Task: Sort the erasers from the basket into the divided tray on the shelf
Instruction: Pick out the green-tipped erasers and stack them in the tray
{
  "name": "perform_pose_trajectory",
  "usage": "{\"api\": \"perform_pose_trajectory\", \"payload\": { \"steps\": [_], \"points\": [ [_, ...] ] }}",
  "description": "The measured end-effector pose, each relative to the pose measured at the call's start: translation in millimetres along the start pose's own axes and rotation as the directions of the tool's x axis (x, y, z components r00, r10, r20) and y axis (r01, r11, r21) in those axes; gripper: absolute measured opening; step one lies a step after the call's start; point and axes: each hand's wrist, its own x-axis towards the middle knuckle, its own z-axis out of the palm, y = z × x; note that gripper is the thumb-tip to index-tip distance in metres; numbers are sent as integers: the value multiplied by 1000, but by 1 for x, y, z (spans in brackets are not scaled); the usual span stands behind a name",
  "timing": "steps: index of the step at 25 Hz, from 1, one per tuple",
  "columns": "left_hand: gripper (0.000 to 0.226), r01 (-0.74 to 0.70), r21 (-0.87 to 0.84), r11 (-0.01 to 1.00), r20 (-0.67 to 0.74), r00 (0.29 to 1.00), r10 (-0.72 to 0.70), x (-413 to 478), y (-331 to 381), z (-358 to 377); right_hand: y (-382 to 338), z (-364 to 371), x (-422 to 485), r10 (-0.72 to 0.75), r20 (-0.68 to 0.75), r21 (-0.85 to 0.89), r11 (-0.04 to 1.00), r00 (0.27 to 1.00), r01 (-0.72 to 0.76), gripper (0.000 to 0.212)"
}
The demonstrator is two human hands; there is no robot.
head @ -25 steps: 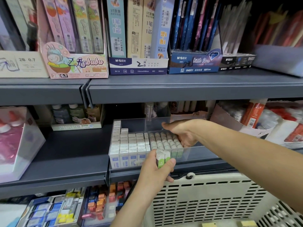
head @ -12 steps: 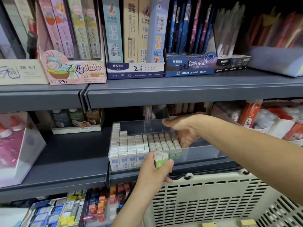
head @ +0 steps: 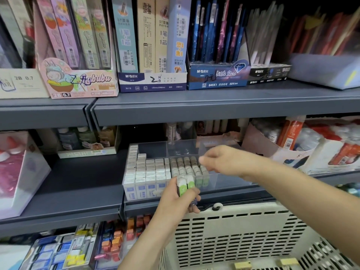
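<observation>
Left hand (head: 180,199): closed round green-sleeved erasers (head: 186,185) at divided tray (head: 229,182) front edge. Right hand (head: 220,159): loosely curled, contents unclear, over green rows. Seat upright, flush against row; basket (head: 243,227) below

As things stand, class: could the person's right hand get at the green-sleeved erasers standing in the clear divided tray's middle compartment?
Probably yes. The right hand hovers just above the green-sleeved erasers, the clear divided tray is open on top, and the left hand, gripping its own green erasers, sits in front of the tray, not over it.
</observation>
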Motion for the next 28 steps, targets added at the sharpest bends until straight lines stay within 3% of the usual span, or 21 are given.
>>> {"api": "perform_pose_trajectory", "payload": {
  "steps": [4, 6, 9, 13, 15, 20, 28],
  "points": [
    [17, -44, 30, 999, 74, 996, 42, -3, 0, 2, 1, 20, -17, -239, -9, -24, 971, 971, 238, 16],
    [17, -62, 13, 998, 99, 993, 60, -5, 0, 3, 4, 22, -18, -257, -34, -2, 966, 966, 257, 11],
    [15, -39, -65, 997, 46, 998, 42, -4, 1, 3, 9, -3, -11, -228, -60, 170, 957, 972, 235, 7],
    [6, -30, -11, 999, 5, 1000, 30, -2, 0, 2, 19, -31, 17, -150, -382, 275, 924, 912, 267, 12],
    [8, -24, -1, 1000, 5, 1000, 24, -1, 0, 1, 21, -28, 32, -146, -444, 199, 946, 884, 257, 15],
    [7, -21, 34, 999, 21, 1000, 20, 0, 0, 3, 23, -19, 55, -202, -344, -109, 978, 917, 175, 10],
    [8, -12, 61, 998, 37, 999, 10, 1, -1, 2, 34, 5, 73, -178, -278, -271, 957, 944, 101, 8]
  ]
}}
